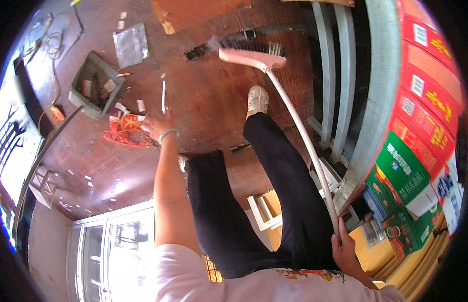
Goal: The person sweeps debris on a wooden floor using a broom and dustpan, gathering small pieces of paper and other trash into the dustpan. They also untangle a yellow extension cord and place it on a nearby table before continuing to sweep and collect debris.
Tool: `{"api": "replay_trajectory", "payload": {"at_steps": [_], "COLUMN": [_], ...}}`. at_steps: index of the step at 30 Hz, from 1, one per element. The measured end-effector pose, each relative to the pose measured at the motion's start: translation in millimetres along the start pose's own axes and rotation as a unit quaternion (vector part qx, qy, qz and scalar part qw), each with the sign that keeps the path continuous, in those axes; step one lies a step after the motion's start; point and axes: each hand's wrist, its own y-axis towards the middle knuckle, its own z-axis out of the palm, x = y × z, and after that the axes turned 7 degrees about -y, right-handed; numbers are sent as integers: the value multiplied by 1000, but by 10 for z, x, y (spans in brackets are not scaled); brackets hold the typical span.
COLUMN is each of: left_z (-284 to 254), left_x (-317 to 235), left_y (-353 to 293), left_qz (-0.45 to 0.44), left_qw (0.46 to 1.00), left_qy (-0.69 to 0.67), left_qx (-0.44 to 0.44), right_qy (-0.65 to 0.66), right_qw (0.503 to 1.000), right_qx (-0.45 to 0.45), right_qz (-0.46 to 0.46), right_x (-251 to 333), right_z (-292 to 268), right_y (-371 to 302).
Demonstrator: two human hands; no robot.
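Through the head camera I see my right hand (pixel 345 246) wrapped around the lower end of the pale handle of the broom (pixel 298 117), its pink head out beyond the right shoe (pixel 257 100). My left hand (pixel 161 126) is down by the crumpled red wrapper (pixel 127 124), near the grey dustpan (pixel 95 62) holding debris; I can't tell whether its fingers grip anything.

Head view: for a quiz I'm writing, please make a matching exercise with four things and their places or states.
1. Pink-headed, long-handled broom
2. Grey plastic dustpan
3. Clear, rectangular plastic bag
4. Red cardboard boxes

A. Stacked at the picture's right
B. Containing debris
C. Held by the right hand
D. Lying flat on the floor

Pairs: 1-C; 2-B; 3-D; 4-A
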Motion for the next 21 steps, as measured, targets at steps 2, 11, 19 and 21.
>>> {"api": "replay_trajectory", "payload": {"at_steps": [2, 11, 19, 21], "left_z": [-395, -2508, -3437, -3642], "left_x": [466, 1986, 2995, 2982], "left_y": [187, -1245, -3186, -3454], "left_qz": [-74, -48, -235, -300], "left_qw": [997, 995, 953, 931], "left_qy": [27, -30, -147, -155], "left_qx": [17, 82, 120, 140], "right_qy": [-7, -271, -162, -151], "right_qw": [996, 932, 949, 947], "right_qx": [-66, -188, -215, -228], "right_qz": [-57, -147, -166, -170], "right_x": [43, 255, -20, 93], "right_z": [-60, -681, -782, -727], "right_y": [-103, -240, -1243, -1062]}}
